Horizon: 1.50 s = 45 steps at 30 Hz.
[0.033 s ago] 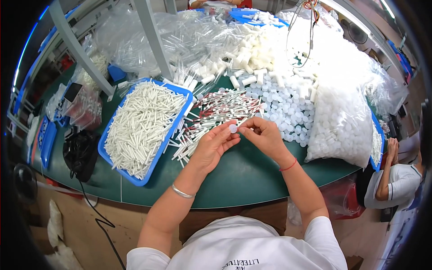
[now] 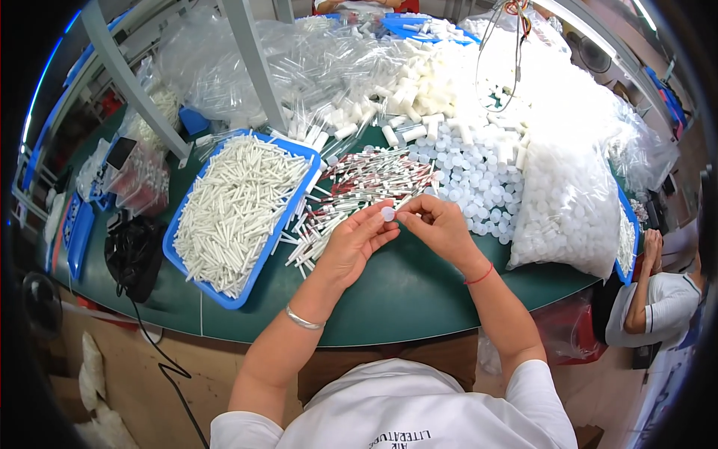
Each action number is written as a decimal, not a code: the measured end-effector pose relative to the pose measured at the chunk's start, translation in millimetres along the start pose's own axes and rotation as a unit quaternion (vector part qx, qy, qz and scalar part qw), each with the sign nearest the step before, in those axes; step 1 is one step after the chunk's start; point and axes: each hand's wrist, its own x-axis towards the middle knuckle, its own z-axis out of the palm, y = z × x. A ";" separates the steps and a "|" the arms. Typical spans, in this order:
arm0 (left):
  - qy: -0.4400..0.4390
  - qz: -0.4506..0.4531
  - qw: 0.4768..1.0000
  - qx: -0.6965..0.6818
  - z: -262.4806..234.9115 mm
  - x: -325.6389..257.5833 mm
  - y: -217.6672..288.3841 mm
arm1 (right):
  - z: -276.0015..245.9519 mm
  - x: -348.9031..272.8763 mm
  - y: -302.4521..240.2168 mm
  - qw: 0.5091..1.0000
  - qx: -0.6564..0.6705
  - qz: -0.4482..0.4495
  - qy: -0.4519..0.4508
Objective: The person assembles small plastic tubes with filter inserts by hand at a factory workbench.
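Over the near middle of the green table (image 2: 419,295), my two hands meet fingertip to fingertip. My left hand (image 2: 357,243) pinches a small round translucent white cap (image 2: 387,214) between thumb and fingers. My right hand (image 2: 437,227) is closed in a pinch touching the cap's right side; whether its fingertips hold something of their own is hidden. Just beyond them lies a heap of thin white sticks with red parts (image 2: 374,179). To its right many similar loose caps (image 2: 479,179) are spread out.
Left of my hands, a blue tray (image 2: 238,299) is full of short white rods (image 2: 239,217). A clear bag of white caps (image 2: 568,209) stands at right. Behind are white cylinders (image 2: 426,82), plastic bags (image 2: 217,67) and a grey metal post (image 2: 254,63). Another person (image 2: 658,299) sits at far right.
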 end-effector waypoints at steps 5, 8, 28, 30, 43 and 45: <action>0.018 0.011 0.999 0.033 2.1 -0.7 -2.0 | 0.3 -2.0 -7.0 0.999 -0.038 0.001 -0.003; 0.033 0.036 0.994 0.097 3.3 -2.3 -6.0 | 0.3 -4.5 -5.0 0.995 -0.093 -0.033 -0.002; 0.042 -0.053 0.995 0.072 1.0 -2.1 -2.8 | -13.9 -9.2 -1.9 0.987 -0.111 -0.079 -0.086; 0.045 -0.054 0.995 0.073 2.1 -2.1 -2.4 | -13.0 -8.9 0.5 0.994 -0.057 -0.056 -0.078; 0.064 -0.068 0.991 0.092 1.2 -2.9 -3.9 | -13.7 -10.3 -3.1 0.989 -0.127 -0.071 -0.039; 0.063 -0.079 0.991 0.084 -1.4 -1.4 -5.0 | -12.4 -9.7 0.5 0.974 -0.161 -0.155 -0.021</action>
